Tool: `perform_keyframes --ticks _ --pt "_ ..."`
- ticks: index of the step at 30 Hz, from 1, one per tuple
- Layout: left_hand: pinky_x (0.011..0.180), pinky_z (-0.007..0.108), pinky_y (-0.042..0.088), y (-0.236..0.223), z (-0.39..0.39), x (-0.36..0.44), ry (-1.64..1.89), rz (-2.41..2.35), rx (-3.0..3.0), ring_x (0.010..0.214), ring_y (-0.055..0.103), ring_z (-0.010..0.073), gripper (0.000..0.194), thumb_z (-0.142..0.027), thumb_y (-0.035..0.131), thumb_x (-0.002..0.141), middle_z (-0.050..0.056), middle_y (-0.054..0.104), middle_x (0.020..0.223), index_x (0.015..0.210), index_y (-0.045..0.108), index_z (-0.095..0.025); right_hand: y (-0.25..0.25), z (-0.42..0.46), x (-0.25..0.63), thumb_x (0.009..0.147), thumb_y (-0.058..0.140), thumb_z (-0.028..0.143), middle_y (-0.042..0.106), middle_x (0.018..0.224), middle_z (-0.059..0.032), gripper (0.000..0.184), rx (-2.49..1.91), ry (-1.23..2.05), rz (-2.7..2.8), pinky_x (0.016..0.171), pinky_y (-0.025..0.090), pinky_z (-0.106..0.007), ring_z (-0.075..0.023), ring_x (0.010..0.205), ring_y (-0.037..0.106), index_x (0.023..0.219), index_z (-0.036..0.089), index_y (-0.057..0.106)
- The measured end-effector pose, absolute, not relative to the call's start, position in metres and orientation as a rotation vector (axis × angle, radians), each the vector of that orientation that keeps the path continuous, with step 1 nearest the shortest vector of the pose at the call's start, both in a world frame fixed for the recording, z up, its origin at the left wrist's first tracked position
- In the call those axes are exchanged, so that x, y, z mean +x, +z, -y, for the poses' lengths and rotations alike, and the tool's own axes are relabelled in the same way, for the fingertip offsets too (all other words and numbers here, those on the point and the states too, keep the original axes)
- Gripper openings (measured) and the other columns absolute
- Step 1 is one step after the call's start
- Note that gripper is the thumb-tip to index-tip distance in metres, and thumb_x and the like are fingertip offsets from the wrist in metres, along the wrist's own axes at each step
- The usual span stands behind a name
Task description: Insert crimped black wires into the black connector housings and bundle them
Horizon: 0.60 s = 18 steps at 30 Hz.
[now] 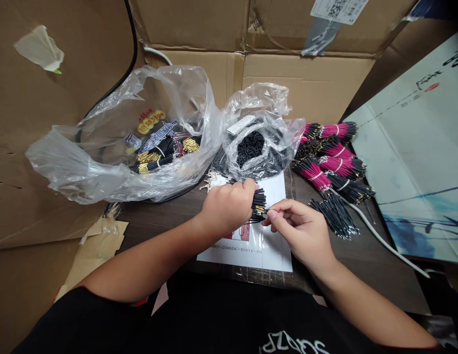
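Observation:
My left hand is closed round a bundle of black wires. The bundle's ends point right; most look black, and a few near the bottom show gold tips. At those ends is my right hand, thumb and forefinger pinched together. Whatever lies between these fingertips is too small to make out. Beneath both hands lies a white printed sheet with a red block and a line of lettering. Just behind them, an open clear bag holds many short black tube-like pieces.
A large clear plastic bag with gold-tipped wire bundles stands at left. To the right are tied pink and black wire bundles, loose black wires and a white cable. Cardboard walls enclose the back and left.

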<state>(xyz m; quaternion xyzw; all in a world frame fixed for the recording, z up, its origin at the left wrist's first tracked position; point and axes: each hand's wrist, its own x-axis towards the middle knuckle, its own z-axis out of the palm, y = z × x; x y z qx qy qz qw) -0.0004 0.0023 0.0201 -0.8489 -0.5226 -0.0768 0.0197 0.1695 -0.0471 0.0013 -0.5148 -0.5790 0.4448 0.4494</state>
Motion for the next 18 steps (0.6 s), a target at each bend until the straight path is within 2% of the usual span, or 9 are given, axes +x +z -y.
perform_keyframes --ticks 18 --pt "0.051 0.03 0.041 0.0183 -0.0025 -0.0003 -0.209 1.651 -2.673 0.064 0.066 0.0262 0.029 -0.028 0.031 0.095 0.008 0.065 0.071 0.09 0.056 -0.015 -0.0077 0.0484 0.1674 0.086 0.063 0.024 0.067 0.073 -0.0018 0.006 -1.293 0.936 1.483 0.058 0.051 -0.026 -0.0121 0.06 0.062 0.086 0.019 0.063"
